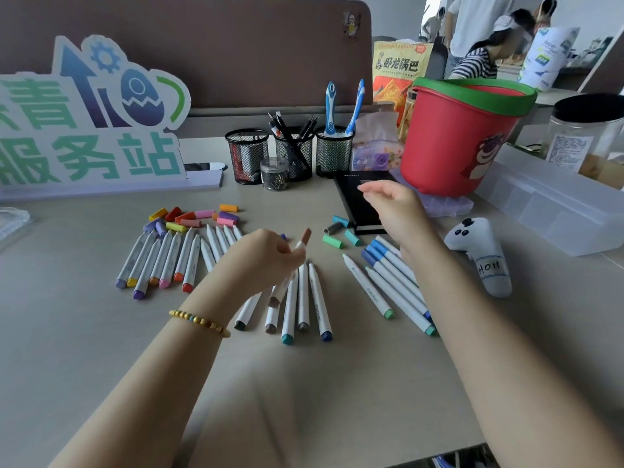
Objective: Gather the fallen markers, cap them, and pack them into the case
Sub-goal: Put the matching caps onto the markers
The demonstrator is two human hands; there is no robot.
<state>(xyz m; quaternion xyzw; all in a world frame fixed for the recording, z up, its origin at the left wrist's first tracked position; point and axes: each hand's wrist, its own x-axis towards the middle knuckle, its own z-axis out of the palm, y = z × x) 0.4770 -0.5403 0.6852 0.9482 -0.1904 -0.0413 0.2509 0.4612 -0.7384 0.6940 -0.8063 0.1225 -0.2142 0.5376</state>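
- Because each marker is a light, stiff, smooth plastic barrel, a pinch at mid-barrel should control it best; near the exposed tip, fingers would pick up ink.
- The left hand [270, 256] pinches a brown-capped marker [287, 275], tilted above the surface [101, 332].
- The right hand [393, 209] hovers with fingers loosely spread, holding nothing.
- Loose caps [194, 219] are small and would likely roll; uncapped markers [162, 260] lie fanned just below them.
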